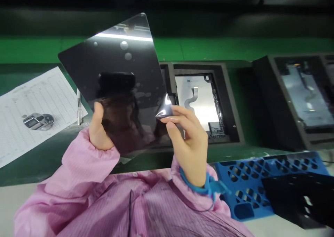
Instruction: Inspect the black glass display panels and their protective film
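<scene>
Glossy black panel [114, 80], tilted upright, film corner [165, 111] peeling.

the panel [114, 73] is showing glossy black with white light streaks. the sleeves [86, 171] are looking pink with fine stripes. the wrist strap [206, 187] is showing blue. the perforated tray [250, 181] is appearing bright blue. the belt [208, 49] is showing green, and the sheet [39, 97] is looking white with a grey grid.

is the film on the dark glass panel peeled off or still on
Partly peeled: the right hand pinches a lifted film corner at the dark glass panel edge.
</scene>
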A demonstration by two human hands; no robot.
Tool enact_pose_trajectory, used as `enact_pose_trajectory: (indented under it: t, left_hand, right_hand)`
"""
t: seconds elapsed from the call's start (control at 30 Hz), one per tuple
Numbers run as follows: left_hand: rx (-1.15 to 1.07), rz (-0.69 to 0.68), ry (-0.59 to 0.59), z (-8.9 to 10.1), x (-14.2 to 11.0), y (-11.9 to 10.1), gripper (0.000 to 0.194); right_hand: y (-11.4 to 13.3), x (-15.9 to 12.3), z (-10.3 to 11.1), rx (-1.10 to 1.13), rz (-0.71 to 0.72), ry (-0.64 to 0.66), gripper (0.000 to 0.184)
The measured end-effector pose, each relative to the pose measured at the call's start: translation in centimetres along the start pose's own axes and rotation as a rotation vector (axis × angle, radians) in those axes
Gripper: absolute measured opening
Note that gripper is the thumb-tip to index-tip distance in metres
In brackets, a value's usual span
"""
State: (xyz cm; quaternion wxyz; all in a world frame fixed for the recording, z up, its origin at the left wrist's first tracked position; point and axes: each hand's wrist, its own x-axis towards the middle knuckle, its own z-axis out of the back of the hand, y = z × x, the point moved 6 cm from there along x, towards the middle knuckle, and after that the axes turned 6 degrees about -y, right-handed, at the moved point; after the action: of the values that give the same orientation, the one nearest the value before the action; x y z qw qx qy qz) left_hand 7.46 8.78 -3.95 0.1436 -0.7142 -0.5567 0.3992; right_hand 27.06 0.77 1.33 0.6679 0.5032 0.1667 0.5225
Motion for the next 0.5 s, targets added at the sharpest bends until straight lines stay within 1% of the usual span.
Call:
enact_pose_trajectory:
  t: [0.07, 0.1, 0.13, 0.17, 0.23, 0.33, 0.4, 0.5]
  left_hand:
    - [-0.032, 0.084, 0.064, -0.5, -0.5, 0.1, 0.036]
    - [-0.060, 0.118, 0.099, -0.7, -0.7, 0.2, 0.031]
    - [-0.086, 0.144, 0.127, -0.8, -0.8, 0.3, 0.027]
    - [-0.100, 0.161, 0.141, -0.8, -0.9, 0.4, 0.024]
    - [-0.081, 0.191, 0.134, -0.4, -1.0, 0.6, 0.024]
    - [-0.051, 0.258, 0.095, -0.1, -1.3, 0.9, 0.038]
    - [-0.068, 0.301, 0.117, -0.4, -1.8, 0.9, 0.042]
    - [-0.058, 0.445, 0.188, -1.2, -3.1, 1.3, 0.056]
  right_hand:
    - [2.8, -1.4, 0.2, -0.274, 0.291, -0.106, 0.020]
    - [4.1, -2.2, -0.1, -0.357, 0.410, -0.114, 0.023]
    - [5.0, -2.9, -0.3, -0.386, 0.486, -0.092, 0.026]
    - [5.7, -3.5, -0.6, -0.379, 0.529, -0.059, 0.028]
    - [6.6, -4.1, -0.6, -0.326, 0.563, -0.005, 0.027]
    - [7.2, -4.3, -0.4, -0.279, 0.582, 0.044, 0.025]
    - [7.3, -4.2, -0.4, -0.255, 0.592, 0.077, 0.025]
    - [7.4, -4.0, -1.1, -0.215, 0.596, 0.085, 0.024]
